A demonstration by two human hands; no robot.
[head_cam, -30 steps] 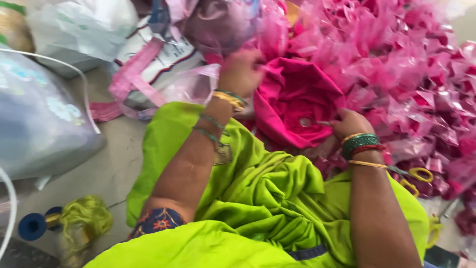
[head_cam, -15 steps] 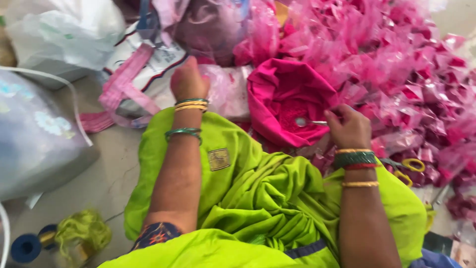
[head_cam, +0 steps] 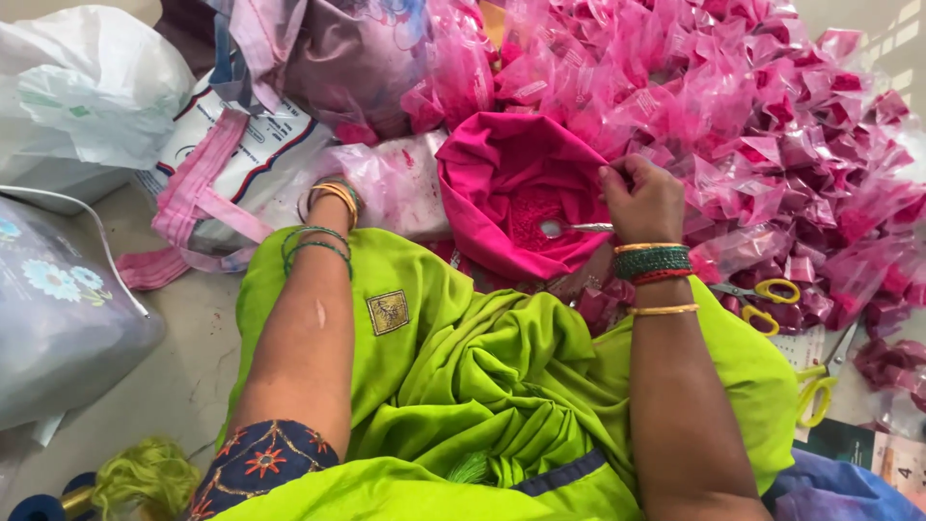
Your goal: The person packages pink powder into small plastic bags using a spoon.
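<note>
Closest to me is a lap draped in bright lime-green cloth (head_cam: 482, 386), with a small gold patch (head_cam: 388, 312) on it. Low at the left edge sits a tuft of yellow-green thread (head_cam: 145, 475) beside a blue spool (head_cam: 39, 506) on the floor (head_cam: 174, 376).

Both forearms reach away from me. The left hand (head_cam: 328, 205) is mostly hidden behind its gold and green bangles; it lies against a clear packet (head_cam: 395, 183) of pink stuff, but I cannot tell whether it is clenched or loose there. The right hand (head_cam: 644, 198) is closed, fingers pinching the far rim of a magenta cloth bundle (head_cam: 511, 183) that is folded open like a bowl, just beyond the knees. A metal spoon (head_cam: 574, 228) lies inside that bundle, its handle running toward the right hand, possibly under the palm.

To the right of the right wrist, yellow-handled scissors (head_cam: 767, 299) rest among the packets, and a second yellow-handled pair (head_cam: 820, 391) lies nearer me at the right edge.

Further out, a big heap of small pink-filled plastic packets (head_cam: 772, 145) spreads across the right and top. On the left, a printed sack with pink straps (head_cam: 207, 193), a white plastic bag (head_cam: 87, 96) and a grey flowered bag (head_cam: 58, 318).
</note>
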